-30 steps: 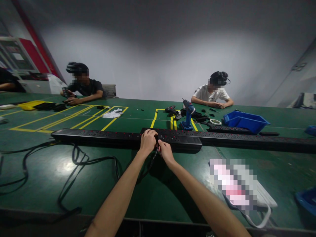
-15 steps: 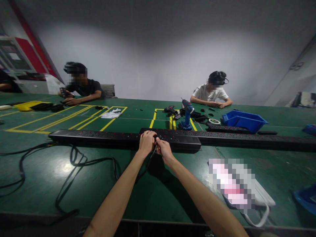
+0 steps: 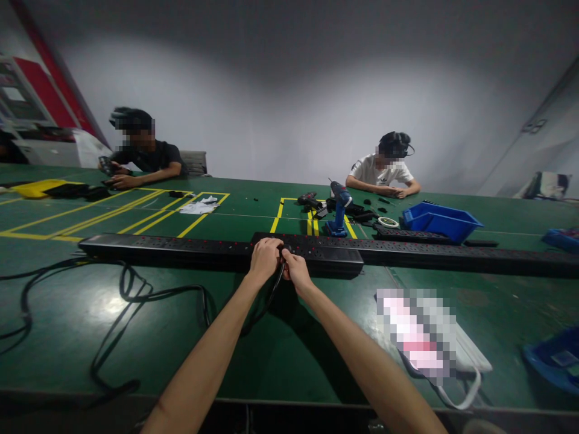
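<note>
Green table [image 3: 163, 331], blue bin [image 3: 455, 226], contents hidden; left hand [image 3: 265, 260], right hand [image 3: 297, 272] clamped on plug [image 3: 286, 247]

The bare left arm [image 3: 208, 349] and bare right arm [image 3: 362, 349] reach forward and lean in, so the left hand [image 3: 265, 261], knuckles up, and right hand [image 3: 297, 272], thumb up, sit close with fingers [image 3: 271, 243] bent.

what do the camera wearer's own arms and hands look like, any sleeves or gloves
The left hand and right hand are ungloved. The left forearm and right forearm are bare as far as they show, with no sleeve, watch or bracelet visible. Rings can't be made out.
</note>
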A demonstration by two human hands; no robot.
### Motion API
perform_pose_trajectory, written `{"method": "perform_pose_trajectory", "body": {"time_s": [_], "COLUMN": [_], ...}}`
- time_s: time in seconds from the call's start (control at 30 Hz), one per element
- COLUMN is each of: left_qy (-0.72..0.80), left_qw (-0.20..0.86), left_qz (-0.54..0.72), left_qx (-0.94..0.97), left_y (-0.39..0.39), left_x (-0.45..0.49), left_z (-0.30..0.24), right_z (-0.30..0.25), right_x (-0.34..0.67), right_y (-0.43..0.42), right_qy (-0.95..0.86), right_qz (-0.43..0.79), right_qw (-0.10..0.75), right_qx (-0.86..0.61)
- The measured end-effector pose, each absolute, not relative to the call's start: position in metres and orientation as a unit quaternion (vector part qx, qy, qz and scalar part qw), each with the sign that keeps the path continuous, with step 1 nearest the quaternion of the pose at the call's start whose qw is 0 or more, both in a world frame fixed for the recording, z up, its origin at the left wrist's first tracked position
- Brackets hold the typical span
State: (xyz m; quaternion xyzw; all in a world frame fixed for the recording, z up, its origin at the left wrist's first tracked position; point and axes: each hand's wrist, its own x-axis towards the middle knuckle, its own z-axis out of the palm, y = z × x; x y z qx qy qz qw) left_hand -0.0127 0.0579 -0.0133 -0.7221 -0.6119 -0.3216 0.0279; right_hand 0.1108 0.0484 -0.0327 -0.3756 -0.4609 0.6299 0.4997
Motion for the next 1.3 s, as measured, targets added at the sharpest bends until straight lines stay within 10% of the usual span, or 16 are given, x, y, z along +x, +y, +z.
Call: {"method": "perform_pose_trajectory", "body": {"time_s": [1.3], "left_qy": [-0.618], "left_qw": [0.029], "left_qz": [-0.327], "left_qx": [-0.714], "left_y": [0.061], "left_x": [-0.012], "left_z": [-0.015], "right_z": [-0.039], "right_x": [0.11], "right_y": [0.047], "right_qy": [-0.465], "right_qz": [0.617], "right_qw": [0.519], "right_qx": [-0.365]}}
